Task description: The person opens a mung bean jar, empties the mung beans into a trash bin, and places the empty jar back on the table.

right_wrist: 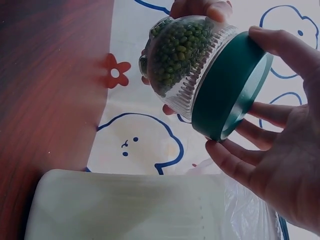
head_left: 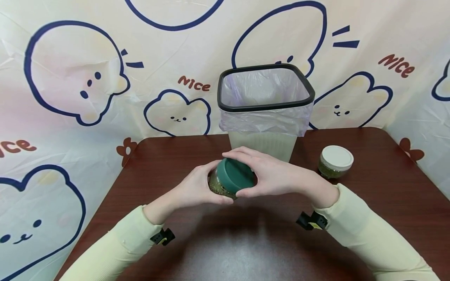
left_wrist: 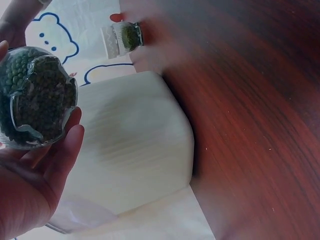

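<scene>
A clear jar of green beans [right_wrist: 177,57] with a dark green lid [head_left: 236,175] is held up above the table, tilted to one side. My left hand [head_left: 198,186] grips the jar's body from the left, its fingers partly hidden behind the glass. Around the lid's rim curl the fingers and thumb of my right hand [head_left: 268,173]. In the right wrist view the lid sits on the jar's mouth. The jar's base [left_wrist: 45,100] faces the left wrist camera, with beans visible through it.
Behind the hands stands a pale bin [head_left: 265,144] with a black rim and a plastic liner [head_left: 267,123]. To the right, a second jar [head_left: 334,162] with a white lid rests on the brown table [head_left: 168,156]. A patterned cloth [head_left: 105,156] hangs around the back and sides.
</scene>
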{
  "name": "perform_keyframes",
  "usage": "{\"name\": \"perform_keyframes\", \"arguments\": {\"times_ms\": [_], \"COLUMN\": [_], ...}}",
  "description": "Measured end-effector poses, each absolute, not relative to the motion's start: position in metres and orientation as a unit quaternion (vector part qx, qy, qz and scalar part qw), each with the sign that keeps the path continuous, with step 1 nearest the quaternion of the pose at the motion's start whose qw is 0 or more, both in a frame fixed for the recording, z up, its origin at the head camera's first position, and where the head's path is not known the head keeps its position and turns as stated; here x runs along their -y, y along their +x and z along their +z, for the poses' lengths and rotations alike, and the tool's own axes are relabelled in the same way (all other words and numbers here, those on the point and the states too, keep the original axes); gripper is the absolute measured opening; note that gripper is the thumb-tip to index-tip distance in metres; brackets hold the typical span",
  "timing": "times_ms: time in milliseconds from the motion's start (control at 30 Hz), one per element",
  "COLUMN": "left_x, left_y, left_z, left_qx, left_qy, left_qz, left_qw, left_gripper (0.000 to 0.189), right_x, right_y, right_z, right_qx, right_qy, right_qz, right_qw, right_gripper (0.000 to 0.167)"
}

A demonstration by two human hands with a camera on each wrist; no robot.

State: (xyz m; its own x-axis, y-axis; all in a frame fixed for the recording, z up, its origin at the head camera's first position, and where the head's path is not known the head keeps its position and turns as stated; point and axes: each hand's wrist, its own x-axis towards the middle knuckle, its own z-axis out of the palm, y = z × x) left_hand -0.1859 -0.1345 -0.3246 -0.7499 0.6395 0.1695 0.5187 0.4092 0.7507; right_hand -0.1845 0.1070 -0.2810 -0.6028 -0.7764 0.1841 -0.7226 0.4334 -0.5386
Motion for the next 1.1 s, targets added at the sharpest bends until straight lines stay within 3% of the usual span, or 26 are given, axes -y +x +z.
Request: {"name": "perform_keyframes", "arguments": {"times_ms": [400,667,1100], "left_x": [0.134,0.134,0.133], "left_y": [-0.186,-0.186,-0.187], "left_z": [-0.323,-0.321,-0.321], "left_qx": [-0.837,-0.837,-0.84], "left_qy": [0.341,0.341,0.342], "left_qz": [0.421,0.423,0.415], "left_qw": [0.072,0.07,0.074], "left_gripper": [0.076,0.078,0.076], "right_x": [-0.102,-0.098,-0.102], "right_y": [-0.177,-0.175,-0.18], "right_z": [-0.278,-0.279,-0.281], "right_qx": [-0.902,-0.919,-0.896], "right_qy": [-0.363,-0.346,-0.381], "right_qz": [-0.231,-0.184,-0.227], "right_qw": [-0.006,-0.049,-0.024], "right_gripper": [0.097,0.087,0.084]}}
